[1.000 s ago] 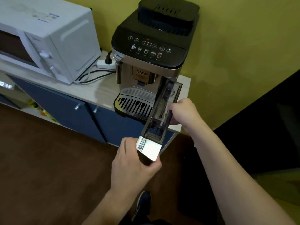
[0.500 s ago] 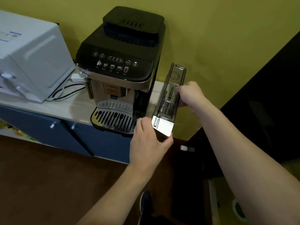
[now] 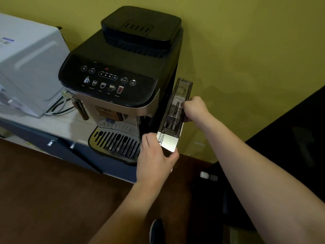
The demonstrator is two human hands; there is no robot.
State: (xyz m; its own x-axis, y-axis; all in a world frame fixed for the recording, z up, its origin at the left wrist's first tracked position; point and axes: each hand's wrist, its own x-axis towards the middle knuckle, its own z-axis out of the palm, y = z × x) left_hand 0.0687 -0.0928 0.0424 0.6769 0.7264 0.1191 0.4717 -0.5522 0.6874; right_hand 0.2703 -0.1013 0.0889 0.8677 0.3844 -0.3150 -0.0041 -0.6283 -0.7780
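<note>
A black and silver coffee machine (image 3: pixel 123 76) stands on a pale countertop (image 3: pixel 58 120). Its clear water tank (image 3: pixel 175 110), with a silver front plate, is held out of its slot, just to the right of the machine's right side. My left hand (image 3: pixel 154 155) grips the tank's silver front end from below, thumb on the left and fingers under the plate. My right hand (image 3: pixel 195 108) holds the tank's right wall near the middle, fingers curled over the rim. The slot on the machine's right side shows dark beside the tank.
A white microwave (image 3: pixel 26 67) sits at the left with cables (image 3: pixel 58 110) running behind the machine. Blue cabinet doors (image 3: pixel 52 147) lie under the counter, a yellow wall behind. A dark piece of furniture (image 3: pixel 290 138) stands at the right, a small white object (image 3: pixel 204 174) on the floor.
Both hands carried the tank up and to the right, from in front of the drip tray to alongside the machine's right side. The view shifted right and closer.
</note>
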